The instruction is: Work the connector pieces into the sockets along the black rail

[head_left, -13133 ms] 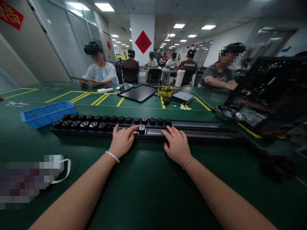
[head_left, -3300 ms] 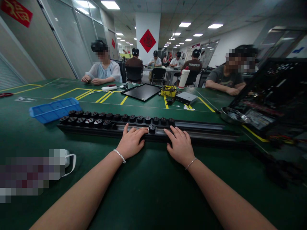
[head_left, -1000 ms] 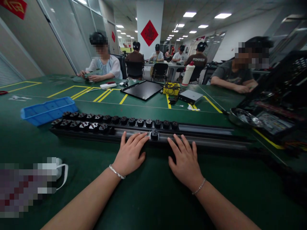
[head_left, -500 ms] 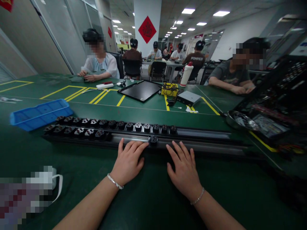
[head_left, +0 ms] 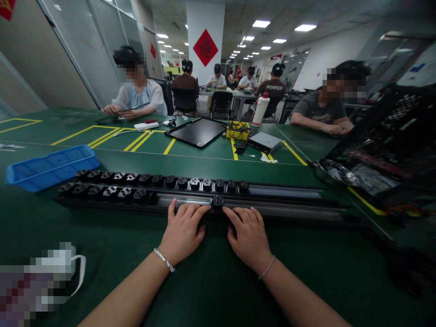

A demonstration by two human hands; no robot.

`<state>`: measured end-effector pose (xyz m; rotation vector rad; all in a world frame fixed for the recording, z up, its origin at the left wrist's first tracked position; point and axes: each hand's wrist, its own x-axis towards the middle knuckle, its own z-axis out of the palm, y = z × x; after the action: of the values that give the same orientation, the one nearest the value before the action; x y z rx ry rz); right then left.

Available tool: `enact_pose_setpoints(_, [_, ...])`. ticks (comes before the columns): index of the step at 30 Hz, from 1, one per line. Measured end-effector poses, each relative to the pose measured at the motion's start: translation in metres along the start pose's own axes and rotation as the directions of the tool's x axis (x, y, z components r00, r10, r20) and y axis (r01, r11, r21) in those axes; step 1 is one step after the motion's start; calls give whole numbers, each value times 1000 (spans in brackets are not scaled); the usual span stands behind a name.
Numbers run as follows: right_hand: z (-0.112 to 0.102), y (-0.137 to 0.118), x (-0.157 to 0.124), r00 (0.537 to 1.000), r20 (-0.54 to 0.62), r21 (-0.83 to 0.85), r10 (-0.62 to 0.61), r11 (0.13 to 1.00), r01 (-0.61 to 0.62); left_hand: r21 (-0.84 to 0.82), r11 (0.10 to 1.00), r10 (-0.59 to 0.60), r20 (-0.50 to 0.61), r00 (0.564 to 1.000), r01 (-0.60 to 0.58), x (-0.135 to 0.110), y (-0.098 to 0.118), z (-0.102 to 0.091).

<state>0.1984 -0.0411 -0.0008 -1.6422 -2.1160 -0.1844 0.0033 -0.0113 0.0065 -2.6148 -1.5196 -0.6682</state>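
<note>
A small black socket module sits by itself in the front black track rail. My left hand lies along the front edge of this rail, fingers spread, its index fingertip at the module's left side. From the other side, my right hand reaches in, index finger stretched to the module's lower right corner and the other fingers bent on the rail edge. Neither hand wraps round anything. More socket modules stand in a row at the rail's left end, and a longer row fills much of the rear rail.
On the green table are a blue plastic tray, a black flat panel, a yellow box with cables, a silver box, a white bottle and a metal bowl. Co-workers sit across the table.
My right hand has moved left, bringing its index finger to the module. My left hand stays at the module's left side. The whole view has shifted slightly.
</note>
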Motion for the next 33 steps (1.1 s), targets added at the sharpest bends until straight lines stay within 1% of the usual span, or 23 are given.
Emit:
enact_pose_setpoints(3, [0, -2, 1, 1000, 16, -28, 20, 999, -19, 9, 1000, 4, 0, 1000, -5, 1, 0, 0])
enact_pose_setpoints(13, [-2, -2, 2, 998, 56, -69, 1, 998, 3, 32, 999, -1, 1, 1000, 1, 3, 2, -1])
enact_pose_setpoints(23, [-3, 0, 2, 999, 47, -77, -21, 997, 25, 49, 999, 5, -1, 1000, -5, 3, 1, -2])
enact_pose_setpoints(28, [-4, 1, 1, 999, 38, -59, -33, 998, 35, 57, 998, 40, 8, 999, -41, 5, 2, -3])
enact_pose_setpoints(33, [-2, 0, 1, 999, 20, -78, -39, 996, 40, 44, 993, 113, -6, 994, -113, 7, 9, 2])
